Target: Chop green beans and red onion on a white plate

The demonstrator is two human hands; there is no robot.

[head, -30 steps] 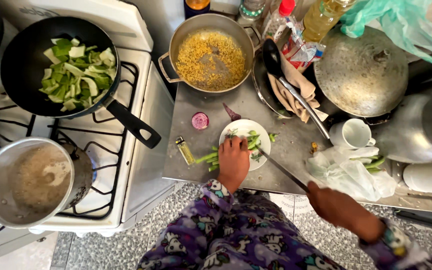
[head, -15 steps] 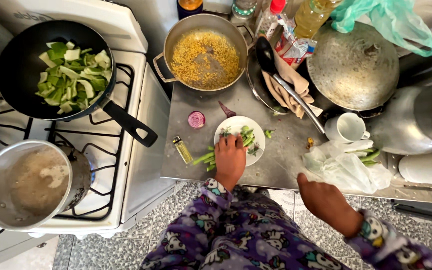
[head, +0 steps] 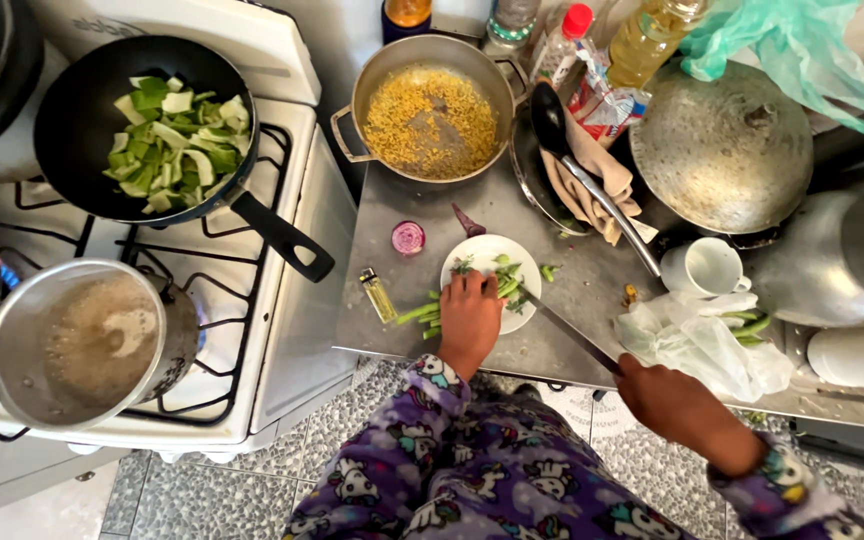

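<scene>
Since before, our right hand has drawn back gripping the long steel knife, blade angled toward green stalks pinned under our left hand on the round white plate.

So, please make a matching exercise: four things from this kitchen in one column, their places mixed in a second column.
1. knife
2. black pan
3. lighter
4. cup

a. on the stove, with cut greens in it
b. in the right hand
c. beside the plastic bag
d. on the counter, left of the plate

Pairs: 1-b, 2-a, 3-d, 4-c
</scene>
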